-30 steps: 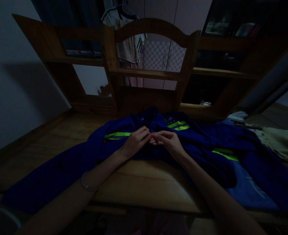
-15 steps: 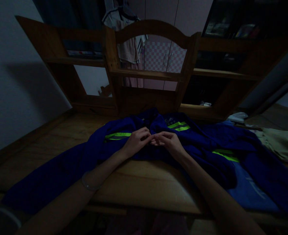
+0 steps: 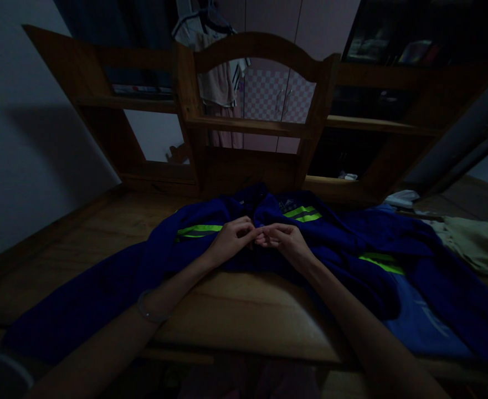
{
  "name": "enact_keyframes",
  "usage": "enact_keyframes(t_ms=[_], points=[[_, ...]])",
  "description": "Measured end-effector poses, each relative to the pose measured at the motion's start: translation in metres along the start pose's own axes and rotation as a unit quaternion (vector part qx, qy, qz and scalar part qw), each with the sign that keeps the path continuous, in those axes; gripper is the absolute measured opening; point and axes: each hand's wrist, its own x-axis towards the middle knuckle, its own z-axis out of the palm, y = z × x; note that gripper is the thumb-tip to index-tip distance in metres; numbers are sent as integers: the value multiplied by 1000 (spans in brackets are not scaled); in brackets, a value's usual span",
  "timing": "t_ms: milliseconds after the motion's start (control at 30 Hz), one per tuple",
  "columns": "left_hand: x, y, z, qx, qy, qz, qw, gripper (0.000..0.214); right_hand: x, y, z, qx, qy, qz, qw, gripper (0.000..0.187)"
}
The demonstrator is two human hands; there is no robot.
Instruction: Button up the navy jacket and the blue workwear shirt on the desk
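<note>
A dark blue jacket [image 3: 152,252] with yellow-green reflective stripes lies spread on the wooden desk [image 3: 247,310], its collar toward the shelf and its sleeves out to both sides. At the jacket's front opening, my left hand [image 3: 234,237] pinches the fabric edge between thumb and fingers. My right hand [image 3: 283,239] is closed in a pinch on the same front edge, fingertips meeting those of the left. Whatever small fastening may lie between the fingertips is hidden. A pale bracelet [image 3: 146,310] circles my left forearm.
Behind the jacket rises a wooden shelf unit [image 3: 252,130]. Lighter blue cloth [image 3: 422,327] lies under the jacket at the right, and beige folded cloth [image 3: 472,241] sits beyond it. A white item [image 3: 401,198] rests near the right back corner. A wall [image 3: 31,144] bounds the left.
Both hands stay at the jacket's front edge, with only slight finger movement. The jacket lies as before.
</note>
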Motion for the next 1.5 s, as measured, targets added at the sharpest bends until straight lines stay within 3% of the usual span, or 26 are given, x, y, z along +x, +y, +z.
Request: enact_keyframes(t_ms=[900, 1500], points=[[0, 2, 0, -3, -3, -19, 1000, 38, 1, 2, -4, -2, -6, 10, 1000, 17], [2, -1, 0, -23, -13, -36, 999, 37, 1, 1, -1, -14, 11, 9, 1000, 25]])
